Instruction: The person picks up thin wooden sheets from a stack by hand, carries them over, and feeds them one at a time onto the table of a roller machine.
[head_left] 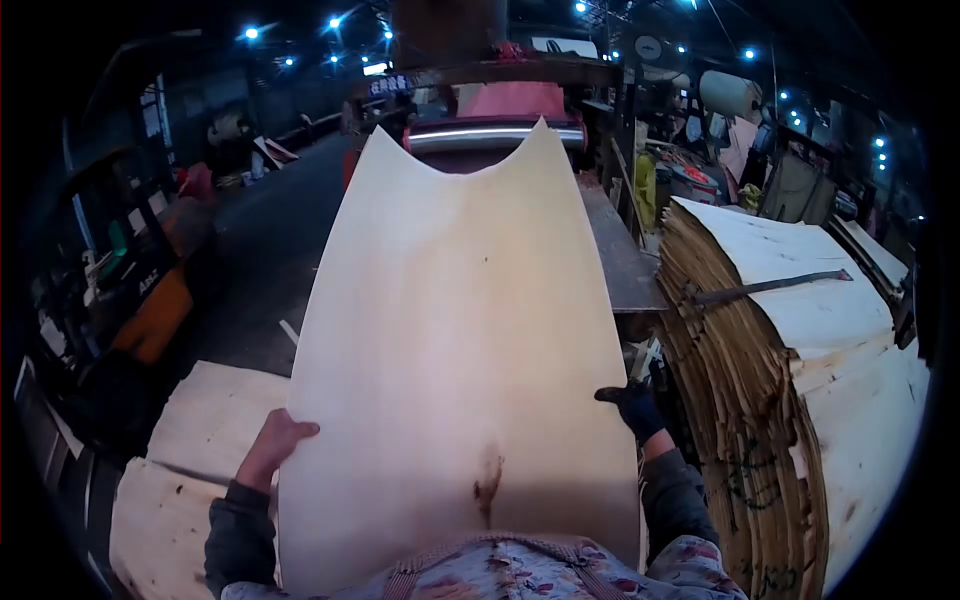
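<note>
A large pale wood veneer sheet (450, 310) stretches from my body towards a machine with a shiny metal roller (490, 138). Its far edge curves inwards between two raised corners, just in front of the roller. My bare left hand (281, 440) grips the sheet's left edge, thumb on top. On the right edge, my right hand (634, 408), in a dark glove, holds the sheet with its thumb over the face. A dark knot mark (488, 480) shows on the sheet near my body. The fingers beneath the sheet are hidden.
A tall stack of veneer (740, 400) stands at right, with a stick (770, 288) on top. More sheets (215, 420) lie low at left. A metal side table (620, 255) adjoins the machine. An orange and black vehicle (155, 315) is at far left.
</note>
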